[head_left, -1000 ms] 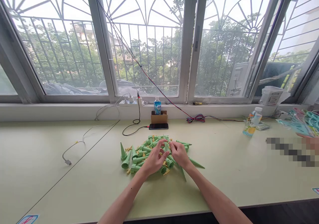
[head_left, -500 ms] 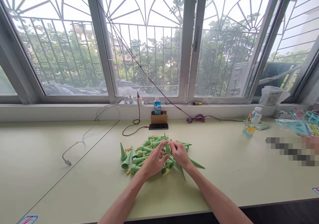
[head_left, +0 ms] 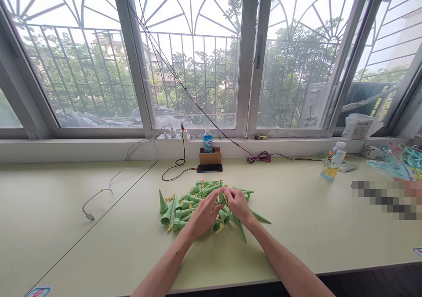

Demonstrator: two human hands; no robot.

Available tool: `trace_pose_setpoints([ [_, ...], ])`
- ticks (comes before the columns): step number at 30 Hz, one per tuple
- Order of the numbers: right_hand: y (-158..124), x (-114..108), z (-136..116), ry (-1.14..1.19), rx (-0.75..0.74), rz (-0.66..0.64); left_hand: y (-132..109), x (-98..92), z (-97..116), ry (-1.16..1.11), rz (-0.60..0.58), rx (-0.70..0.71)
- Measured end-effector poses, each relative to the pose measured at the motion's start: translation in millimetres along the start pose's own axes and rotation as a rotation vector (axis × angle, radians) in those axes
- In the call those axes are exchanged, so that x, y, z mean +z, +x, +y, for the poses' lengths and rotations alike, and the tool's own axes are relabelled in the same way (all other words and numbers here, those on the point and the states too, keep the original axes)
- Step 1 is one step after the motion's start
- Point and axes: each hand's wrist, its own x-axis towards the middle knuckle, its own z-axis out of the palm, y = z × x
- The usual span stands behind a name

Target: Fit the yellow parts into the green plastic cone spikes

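Observation:
A heap of green plastic cone spikes (head_left: pixel 184 204) mixed with small yellow pieces lies on the pale green table (head_left: pixel 99 244). Both my hands are over the middle of the heap, fingertips meeting. My left hand (head_left: pixel 204 212) has its fingers curled and pinched towards a green cone spike (head_left: pixel 221 196) held between the two hands. My right hand (head_left: pixel 238 204) is closed on the same piece from the right. One cone (head_left: pixel 162 201) stands upright at the heap's left edge.
A phone (head_left: pixel 209 168) lies before a small cardboard box (head_left: pixel 210 157) holding a blue-labelled bottle (head_left: pixel 207 140). Cables (head_left: pixel 108 185) trail across the left table. A drink bottle (head_left: pixel 332 161) stands at right. Another person's hand (head_left: pixel 410 187) with coloured packets is far right.
My hands have drawn closer together over the heap, and the left fingers, spread earlier, have curled in onto the cone piece between them.

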Motion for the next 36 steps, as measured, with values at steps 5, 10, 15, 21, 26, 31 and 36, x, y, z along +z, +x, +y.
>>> trace_pose_setpoints([
  [5, 1.1, 0.9, -0.5, 0.021, 0.009, 0.02, 1.7, 2.0, -2.1, 0.032, -0.011, -0.052],
  [10, 1.1, -1.0, -5.8, 0.052, 0.024, 0.074, 4.5, 7.8, -0.8, -0.046, 0.116, -0.062],
  [15, -0.3, -4.4, -9.8, 0.006, 0.0, 0.159, 9.6, 8.5, 0.2, -0.132, 0.271, -0.155],
  [21, -2.5, -4.6, -11.8, -0.045, -0.079, 0.115, 15.1, 4.4, -0.5, -0.299, 0.196, -0.321],
  [26, -4.6, -2.2, -12.3, -0.027, -0.139, 0.022, 15.4, 3.1, 0.7, -0.413, 0.089, -0.378],
  [31, -5.6, 0.5, -9.2, 0.005, -0.147, 0.009, 13.9, -0.7, 4.3, -0.465, 0.056, -0.382],
  [36, -5.8, 1.9, -7.5, 0.034, -0.15, 0.016, 12.6, 0.4, 0.3, -0.503, 0.048, -0.364],
])
